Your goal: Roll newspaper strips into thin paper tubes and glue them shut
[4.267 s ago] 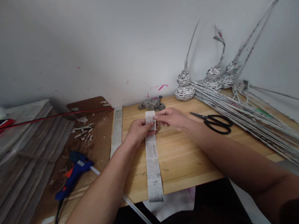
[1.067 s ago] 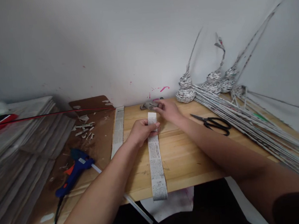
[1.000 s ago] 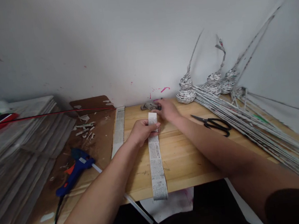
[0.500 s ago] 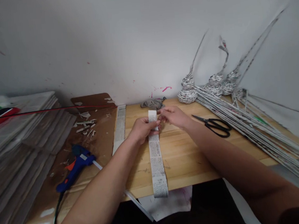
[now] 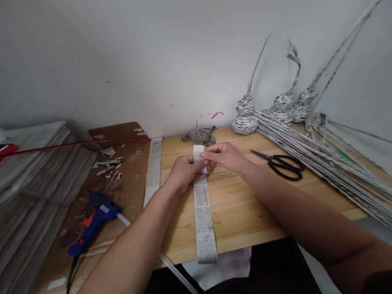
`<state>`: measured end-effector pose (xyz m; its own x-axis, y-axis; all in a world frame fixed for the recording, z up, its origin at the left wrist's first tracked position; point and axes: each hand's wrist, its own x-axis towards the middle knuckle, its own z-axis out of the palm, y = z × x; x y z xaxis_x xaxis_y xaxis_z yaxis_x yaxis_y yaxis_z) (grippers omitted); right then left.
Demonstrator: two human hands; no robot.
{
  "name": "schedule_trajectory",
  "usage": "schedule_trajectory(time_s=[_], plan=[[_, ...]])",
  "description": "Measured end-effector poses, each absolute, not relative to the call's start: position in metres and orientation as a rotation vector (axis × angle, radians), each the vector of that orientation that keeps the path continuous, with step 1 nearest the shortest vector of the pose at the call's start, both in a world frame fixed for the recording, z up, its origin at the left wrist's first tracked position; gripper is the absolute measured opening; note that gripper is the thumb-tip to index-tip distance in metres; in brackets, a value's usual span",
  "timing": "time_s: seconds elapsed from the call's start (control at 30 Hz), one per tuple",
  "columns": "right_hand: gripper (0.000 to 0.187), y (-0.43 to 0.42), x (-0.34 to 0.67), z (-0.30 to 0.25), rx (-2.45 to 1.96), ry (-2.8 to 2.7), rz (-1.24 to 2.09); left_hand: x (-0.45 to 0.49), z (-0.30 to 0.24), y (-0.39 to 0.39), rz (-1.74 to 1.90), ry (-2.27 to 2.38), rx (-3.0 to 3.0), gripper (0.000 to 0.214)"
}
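A long narrow newspaper strip [image 5: 202,210] lies lengthwise on the wooden board [image 5: 242,207], its near end hanging over the front edge. My left hand [image 5: 184,172] is closed on the strip near its far end, fingers curled over its left edge. My right hand [image 5: 224,156] pinches the same far end from the right side. Both hands meet at the top of the strip. A grey cloth [image 5: 200,136] lies just beyond them by the wall.
Black scissors [image 5: 281,162] lie right of my right hand. Several rolled newspaper tubes [image 5: 338,171] and woven paper pieces [image 5: 245,115] fill the right side. A blue glue gun [image 5: 94,222] lies left, beside another newspaper strip [image 5: 154,169] and stacked newspapers [image 5: 22,199].
My right hand reached back to the grey cloth by the wall about a second ago, then returned and pinched the far end of the strip. My left hand kept its hold throughout.
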<state>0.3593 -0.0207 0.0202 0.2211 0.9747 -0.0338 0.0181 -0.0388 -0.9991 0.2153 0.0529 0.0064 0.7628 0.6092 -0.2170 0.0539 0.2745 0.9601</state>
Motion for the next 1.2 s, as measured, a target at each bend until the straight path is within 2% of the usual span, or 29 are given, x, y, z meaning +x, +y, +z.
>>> schedule_trajectory(time_s=[0.57,1.2], plan=[[0.028,-0.0179,0.3594,0.0184,-1.244,-0.841,1.150,0.2153,0.0057,0.0482,0.409,0.616,1.274,0.033],[0.039,-0.0219,0.3539,0.0208,-1.219,-0.850,1.176,0.2135,0.0117,0.0454,0.334,0.568,1.256,0.033]])
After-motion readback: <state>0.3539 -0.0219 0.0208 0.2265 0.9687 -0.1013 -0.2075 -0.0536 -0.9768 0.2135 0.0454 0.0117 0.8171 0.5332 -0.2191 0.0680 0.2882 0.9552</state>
